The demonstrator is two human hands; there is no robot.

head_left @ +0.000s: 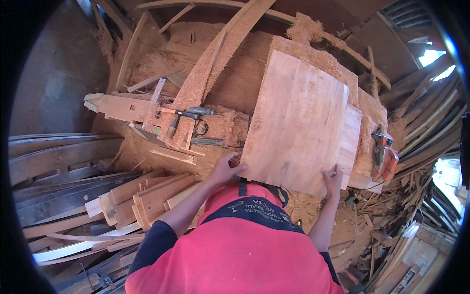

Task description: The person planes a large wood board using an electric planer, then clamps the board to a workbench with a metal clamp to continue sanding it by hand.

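Note:
A wide, pale wooden panel (296, 122) lies in front of me on a bench strewn with sawdust. Under its right side shows the edge of a second wooden board (350, 139). My left hand (228, 167) is at the panel's near left corner, its fingers curled against the edge. At the near right edge, my right hand (333, 180) pinches the panel between thumb and fingers. The undersides of the fingers are partly hidden.
Left of the panel lie a hammer (178, 113), a dark power tool (200, 111) and a metal square (157, 90). An orange power tool (386, 159) sits at the right. Stacked timber offcuts (159, 196) stand at lower left, with more planks (431, 122) along the right.

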